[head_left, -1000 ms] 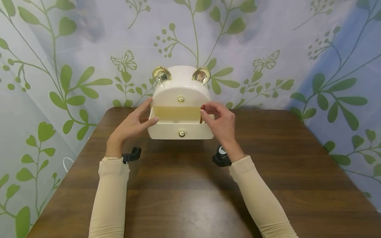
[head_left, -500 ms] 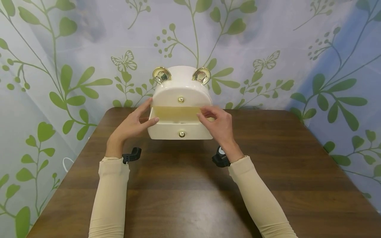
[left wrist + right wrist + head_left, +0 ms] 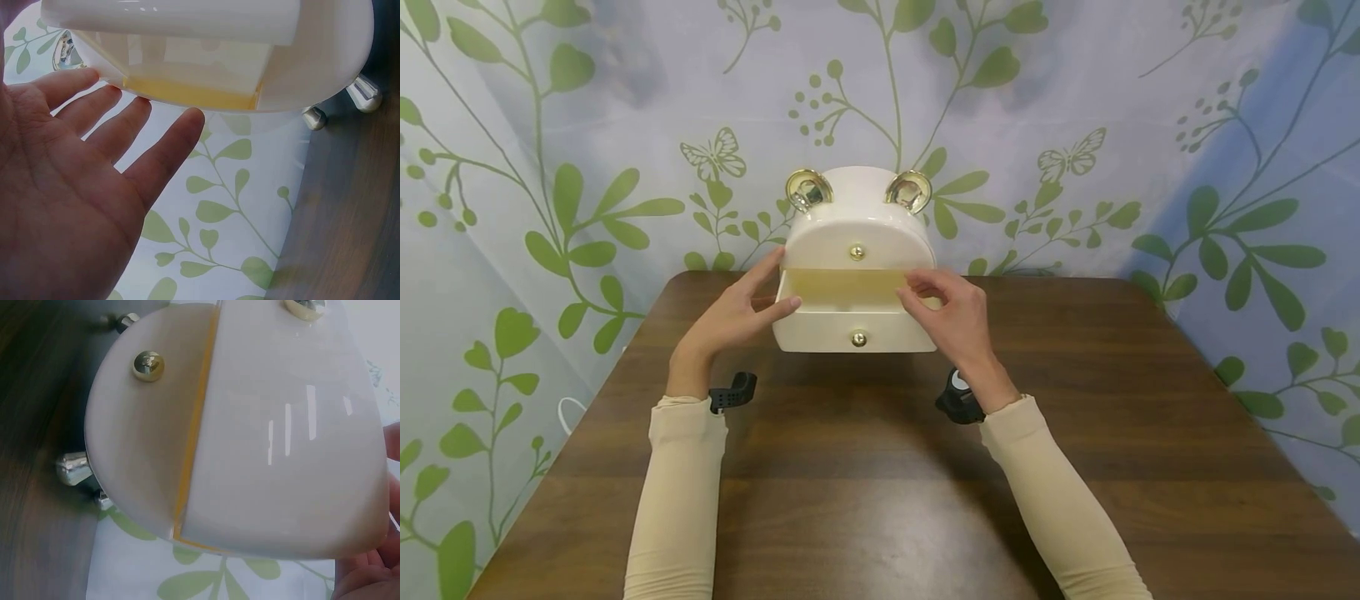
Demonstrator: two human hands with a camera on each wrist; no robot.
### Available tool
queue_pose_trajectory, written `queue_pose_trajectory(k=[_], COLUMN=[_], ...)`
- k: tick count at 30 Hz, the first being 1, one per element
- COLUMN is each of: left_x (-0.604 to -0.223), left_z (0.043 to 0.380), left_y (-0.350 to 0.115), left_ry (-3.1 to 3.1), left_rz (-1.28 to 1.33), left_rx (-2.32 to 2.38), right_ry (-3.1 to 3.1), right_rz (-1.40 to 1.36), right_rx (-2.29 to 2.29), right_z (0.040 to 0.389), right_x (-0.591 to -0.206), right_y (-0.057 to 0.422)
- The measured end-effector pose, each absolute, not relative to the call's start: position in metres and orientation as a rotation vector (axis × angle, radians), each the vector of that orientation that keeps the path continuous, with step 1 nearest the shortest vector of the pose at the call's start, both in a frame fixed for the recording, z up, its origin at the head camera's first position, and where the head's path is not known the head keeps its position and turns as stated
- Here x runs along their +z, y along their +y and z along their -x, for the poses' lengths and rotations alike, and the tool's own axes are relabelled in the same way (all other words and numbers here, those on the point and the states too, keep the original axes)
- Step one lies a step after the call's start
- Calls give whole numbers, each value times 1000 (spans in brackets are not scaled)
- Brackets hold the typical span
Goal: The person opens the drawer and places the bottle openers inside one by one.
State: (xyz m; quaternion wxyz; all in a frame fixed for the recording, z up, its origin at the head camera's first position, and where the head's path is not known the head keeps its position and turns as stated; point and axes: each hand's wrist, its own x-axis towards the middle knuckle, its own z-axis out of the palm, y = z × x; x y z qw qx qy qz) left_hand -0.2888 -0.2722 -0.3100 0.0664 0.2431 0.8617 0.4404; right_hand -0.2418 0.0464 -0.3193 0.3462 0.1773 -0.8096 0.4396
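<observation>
A cream-white storage box [image 3: 859, 223] with two gold ears stands at the back of the table, its middle drawer [image 3: 820, 332] pulled out. My left hand [image 3: 730, 315] lies along the left side, thumb on the drawer's rim. In the left wrist view the left hand's long fingers [image 3: 164, 156] stretch straight against the box's side. Bent fingers of my right hand [image 3: 953, 315] are at the drawer's right end. Whether they hold anything is hidden. In the right wrist view the drawer front [image 3: 287, 437] covers most of the right hand [image 3: 369, 578].
Gold knobs sit on the upper front [image 3: 857, 252] and the drawer. Below the drawer, the box has another front with a knob [image 3: 149, 365] and short metal feet [image 3: 74, 467]. A leaf-patterned cloth [image 3: 1015, 108] hangs close behind the brown table [image 3: 865, 500].
One second ago my right hand pinched a small reddish-brown upright thing over the drawer's right end. The thing is out of sight now, and the hand sits slightly lower. My left hand stays put.
</observation>
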Motion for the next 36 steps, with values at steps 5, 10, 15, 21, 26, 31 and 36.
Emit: queue_pose_trajectory(k=[5,10,15,21,26,31,36], left_x=[-310,-311,-311,-310,-308,-301,-300], left_z=[288,288,287,288,287,281,281], left_y=[-272,-272,-273,-272,-272,-269,-269], left_ry=[2602,2596,2596,2609,2601,2549,2553], left_rz=[-727,-729,-728,-725,-694,-670,-678], left_rx=[1320,1331,1344,1320,1325,1337,1330], right_ry=[-2114,-2128,-2140,-2137,-2214,-2264,-2250], right_rz=[-490,-534,-616,-702,-787,-836,-813], right_rx=[1038,1001,965,949,1021,1010,939], right_z=[236,225,217,208,204,205,208], right_x=[-317,-316,-316,-319,-329,-338,-342], right_y=[48,43,34,25,18,12,9])
